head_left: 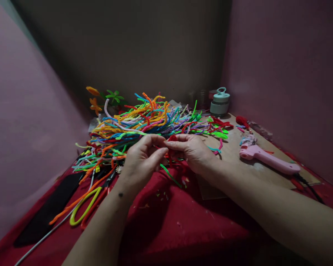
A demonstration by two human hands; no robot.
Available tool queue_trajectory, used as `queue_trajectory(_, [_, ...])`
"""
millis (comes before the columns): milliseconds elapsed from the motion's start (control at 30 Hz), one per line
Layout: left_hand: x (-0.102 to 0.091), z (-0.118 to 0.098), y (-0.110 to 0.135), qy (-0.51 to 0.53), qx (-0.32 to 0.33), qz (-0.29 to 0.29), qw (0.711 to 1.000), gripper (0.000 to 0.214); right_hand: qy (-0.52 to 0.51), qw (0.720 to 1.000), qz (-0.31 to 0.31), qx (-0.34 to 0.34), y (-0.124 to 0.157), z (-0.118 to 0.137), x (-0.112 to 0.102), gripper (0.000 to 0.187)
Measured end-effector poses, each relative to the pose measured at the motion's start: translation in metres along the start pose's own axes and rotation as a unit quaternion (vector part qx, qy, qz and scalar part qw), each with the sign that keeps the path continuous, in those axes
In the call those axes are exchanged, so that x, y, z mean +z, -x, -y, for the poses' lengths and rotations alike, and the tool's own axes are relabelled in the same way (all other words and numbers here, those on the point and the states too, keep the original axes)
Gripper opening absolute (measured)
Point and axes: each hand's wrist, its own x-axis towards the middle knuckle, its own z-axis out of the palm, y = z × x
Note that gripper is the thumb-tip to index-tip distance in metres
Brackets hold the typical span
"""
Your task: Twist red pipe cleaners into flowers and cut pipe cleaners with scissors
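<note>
A red pipe-cleaner piece [172, 139] is pinched between the thumb and fingers of my right hand [192, 149], with red strands hanging below. My left hand [144, 153] is closed beside it, thumb near forefinger, and the fingertips meet at the red piece. A bit of red shows between the left fingers; the rest of that grip is hidden. Right behind both hands lies a large heap of many-coloured pipe cleaners [133, 123]. One green pipe cleaner [170, 175] lies under the hands on the red cloth [161, 229].
At left are yellow-handled scissors [86, 207], a black flat device [48, 210] and a white cable [48, 232]. A pink glue gun [270, 159] rests on a board [277, 177] at right. Behind stand a mint-green lidded container [219, 103] and pipe-cleaner flowers [95, 105].
</note>
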Motion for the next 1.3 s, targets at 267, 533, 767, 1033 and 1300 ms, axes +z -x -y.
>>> queue_trajectory(267, [0.001, 0.007, -0.002, -0.046, -0.031, 0.048, 0.997, 0.014, -0.005, 1.0, 0.002, 0.002, -0.001, 0.0, -0.001, 0.02])
queue_trajectory(533, [-0.001, -0.006, -0.001, -0.028, -0.074, 0.066, 0.995, 0.012, -0.002, 1.0, 0.022, -0.015, 0.0, 0.0, -0.003, 0.018])
queue_trajectory(767, [-0.004, -0.004, -0.002, -0.036, -0.092, 0.09, 0.991, 0.012, -0.016, 1.0, -0.008, 0.011, 0.001, 0.006, 0.001, 0.013])
queue_trajectory(1033, [-0.007, -0.005, -0.001, -0.013, -0.115, 0.113, 0.987, 0.013, -0.06, 0.997, -0.001, 0.055, -0.003, 0.003, -0.001, 0.021])
queue_trajectory(1300, [-0.008, -0.004, -0.003, 0.089, -0.126, 0.065, 0.986, 0.018, -0.073, 0.993, 0.095, 0.004, 0.002, 0.0, 0.004, 0.02])
